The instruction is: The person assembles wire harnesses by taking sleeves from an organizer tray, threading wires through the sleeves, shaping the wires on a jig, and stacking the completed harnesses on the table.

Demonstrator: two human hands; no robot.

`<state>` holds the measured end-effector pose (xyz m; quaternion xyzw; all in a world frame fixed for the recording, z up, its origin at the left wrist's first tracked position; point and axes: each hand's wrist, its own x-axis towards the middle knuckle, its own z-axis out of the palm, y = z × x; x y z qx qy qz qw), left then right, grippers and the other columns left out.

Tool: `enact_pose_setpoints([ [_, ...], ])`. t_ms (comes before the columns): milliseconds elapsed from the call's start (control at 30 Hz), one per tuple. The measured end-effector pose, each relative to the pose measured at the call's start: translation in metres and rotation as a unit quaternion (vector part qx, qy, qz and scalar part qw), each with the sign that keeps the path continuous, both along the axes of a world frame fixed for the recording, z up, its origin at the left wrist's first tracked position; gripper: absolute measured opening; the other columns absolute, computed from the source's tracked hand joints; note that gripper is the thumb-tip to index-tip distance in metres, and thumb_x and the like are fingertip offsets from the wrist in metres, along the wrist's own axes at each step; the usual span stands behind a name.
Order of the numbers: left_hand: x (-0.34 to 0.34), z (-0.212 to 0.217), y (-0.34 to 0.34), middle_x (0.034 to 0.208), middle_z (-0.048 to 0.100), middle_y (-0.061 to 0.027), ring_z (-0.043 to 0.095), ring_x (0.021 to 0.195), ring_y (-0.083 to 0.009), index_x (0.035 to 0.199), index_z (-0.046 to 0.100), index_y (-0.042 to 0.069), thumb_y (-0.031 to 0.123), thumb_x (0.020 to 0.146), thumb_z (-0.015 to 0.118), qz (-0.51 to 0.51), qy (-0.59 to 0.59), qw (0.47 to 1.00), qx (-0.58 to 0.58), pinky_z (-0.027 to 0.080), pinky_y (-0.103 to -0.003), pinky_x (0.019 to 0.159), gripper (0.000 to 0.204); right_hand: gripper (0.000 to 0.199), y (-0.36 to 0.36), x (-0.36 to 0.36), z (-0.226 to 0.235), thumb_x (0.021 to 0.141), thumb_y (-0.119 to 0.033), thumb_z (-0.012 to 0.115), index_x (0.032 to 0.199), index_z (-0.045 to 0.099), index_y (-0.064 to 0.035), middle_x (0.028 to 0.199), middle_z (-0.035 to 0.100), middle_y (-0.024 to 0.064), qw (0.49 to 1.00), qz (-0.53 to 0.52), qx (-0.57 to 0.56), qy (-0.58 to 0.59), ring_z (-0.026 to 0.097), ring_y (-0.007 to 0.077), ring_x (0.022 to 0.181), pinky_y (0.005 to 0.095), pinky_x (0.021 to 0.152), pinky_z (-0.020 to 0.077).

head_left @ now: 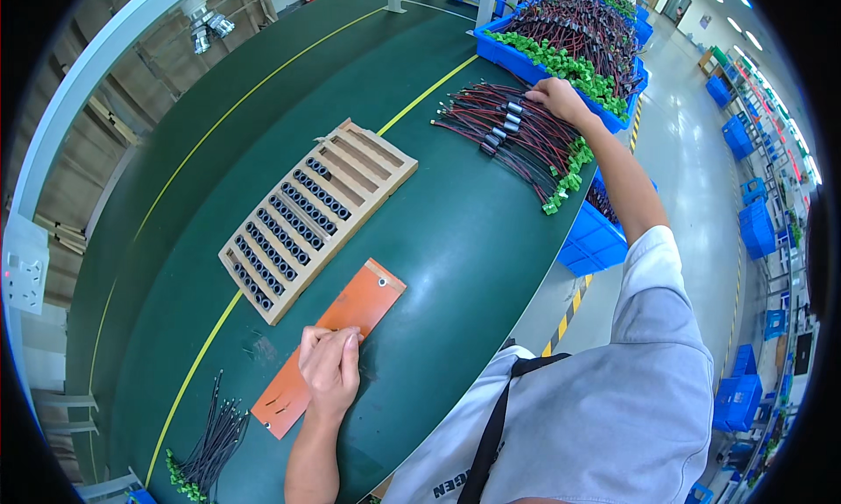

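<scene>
My left hand is closed in a pinch over an orange board lying on the green table; whatever its fingers hold is hidden. Far to the right, my right hand reaches to a spread of wire harnesses, its curled fingertips on a harness at the far edge. These have red and black wires, dark cylinders in the middle and green connectors at one end. Between the hands and farther left stands a wooden slotted tray, with black round parts in several of its rows.
Blue bins heaped with harnesses stand behind the spread, and another blue bin sits below the table's right edge. A bunch of black wires with green ends lies at the near left. Yellow lines cross the tabletop.
</scene>
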<state>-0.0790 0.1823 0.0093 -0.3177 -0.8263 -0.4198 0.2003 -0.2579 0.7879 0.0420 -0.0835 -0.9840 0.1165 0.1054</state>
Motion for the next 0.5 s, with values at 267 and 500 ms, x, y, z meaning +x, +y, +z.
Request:
enact_pose_setpoints([
  [267,-0.003,-0.003,0.001,0.076,0.072,-0.0059,0.057,0.065,-0.0204,0.09,0.074,-0.001,-0.003,0.087,0.071,-0.009,-0.002,1.0,-0.016,0.044,-0.033,0.065,0.005,0.021,0.049,-0.019,-0.039,0.096,-0.015,0.056,0.104,0.071,-0.0021,0.103,0.072,0.0267,0.984,-0.06,0.165,0.02,0.07,0.0441,0.1,0.054,0.088,0.056],
  [500,-0.004,-0.003,0.002,0.075,0.072,-0.0057,0.056,0.062,-0.0198,0.09,0.075,-0.001,-0.003,0.087,0.071,-0.006,-0.009,0.999,-0.035,0.042,-0.032,0.063,0.005,0.016,0.039,-0.014,-0.041,0.093,-0.008,0.056,0.101,0.068,-0.0013,0.103,0.072,0.0247,0.981,-0.056,0.183,0.016,0.07,0.0423,0.102,0.052,0.088,0.0562],
])
